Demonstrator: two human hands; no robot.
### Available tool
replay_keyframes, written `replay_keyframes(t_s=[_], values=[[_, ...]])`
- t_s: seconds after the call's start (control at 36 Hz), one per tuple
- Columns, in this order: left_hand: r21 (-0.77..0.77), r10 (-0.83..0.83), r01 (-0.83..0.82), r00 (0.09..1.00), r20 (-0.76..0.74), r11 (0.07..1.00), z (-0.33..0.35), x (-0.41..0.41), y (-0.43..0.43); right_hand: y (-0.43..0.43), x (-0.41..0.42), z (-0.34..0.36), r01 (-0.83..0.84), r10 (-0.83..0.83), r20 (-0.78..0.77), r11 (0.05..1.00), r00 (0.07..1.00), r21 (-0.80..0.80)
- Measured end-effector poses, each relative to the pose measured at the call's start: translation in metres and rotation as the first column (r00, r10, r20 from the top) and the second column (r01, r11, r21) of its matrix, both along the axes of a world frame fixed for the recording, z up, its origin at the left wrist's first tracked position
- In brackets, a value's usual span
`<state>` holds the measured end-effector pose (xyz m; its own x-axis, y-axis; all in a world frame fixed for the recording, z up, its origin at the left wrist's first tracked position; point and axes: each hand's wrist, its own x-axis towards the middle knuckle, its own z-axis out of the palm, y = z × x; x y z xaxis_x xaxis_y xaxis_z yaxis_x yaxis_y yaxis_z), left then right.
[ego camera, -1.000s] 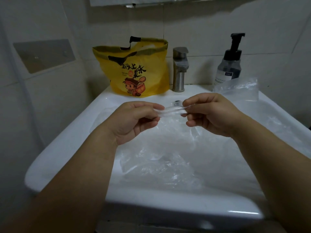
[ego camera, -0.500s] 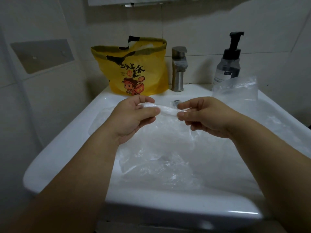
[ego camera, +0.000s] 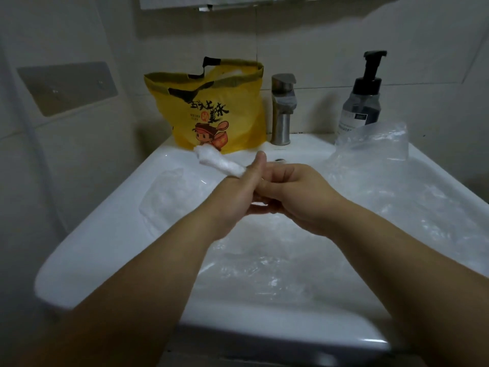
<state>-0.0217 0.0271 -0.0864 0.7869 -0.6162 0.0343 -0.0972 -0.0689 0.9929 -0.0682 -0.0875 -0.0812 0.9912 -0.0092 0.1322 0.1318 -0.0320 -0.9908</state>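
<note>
Plastic twist [ego camera: 221,163] gripped by left hand [ego camera: 235,200]; right hand [ego camera: 299,197] curled, hold unclear.

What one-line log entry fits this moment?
left hand grips twisted plastic roll | right hand curled against it, hold unclear | over white sink | yellow bag, faucet behind

The twisted plastic film [ego camera: 221,163] in my left fingers [ego camera: 258,169] looks crinkled and frosty white. Clear, wrinkled plastic sheeting [ego camera: 264,263] lines the glossy white ceramic sink [ego camera: 100,242]. At twelve o'clock is a matt brushed-metal faucet [ego camera: 282,112]; at eleven, a smooth yellow plastic bag [ego camera: 211,107].
</note>
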Motion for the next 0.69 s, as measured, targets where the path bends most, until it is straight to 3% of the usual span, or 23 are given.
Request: replay_keyframes(t_s=[0.11, 0.28, 0.44, 0.69], values=[[-0.046, 0.171, -0.167, 0.980, 0.102, 0.985, 0.001, 0.005, 0.001, -0.003, -0.001, 0.002, -0.017, 0.018, -0.058, 1.000, 0.998, 0.022], [-0.155, 0.386, -0.372, 0.919, 0.076, 0.915, 0.007, 0.012, 0.006, -0.007, -0.001, 0.005, 0.017, -0.024, -0.118, 0.998, 0.993, -0.062], [-0.103, 0.389, -0.378, 0.910, 0.144, 0.920, 0.005, 0.009, 0.009, -0.006, -0.002, 0.005, 0.022, -0.030, -0.107, 0.997, 0.994, -0.081], [-0.218, 0.532, -0.506, 0.844, 0.077, 0.835, 0.007, 0.016, 0.012, -0.010, -0.001, 0.005, 0.013, -0.019, -0.073, 0.996, 0.997, -0.085]])
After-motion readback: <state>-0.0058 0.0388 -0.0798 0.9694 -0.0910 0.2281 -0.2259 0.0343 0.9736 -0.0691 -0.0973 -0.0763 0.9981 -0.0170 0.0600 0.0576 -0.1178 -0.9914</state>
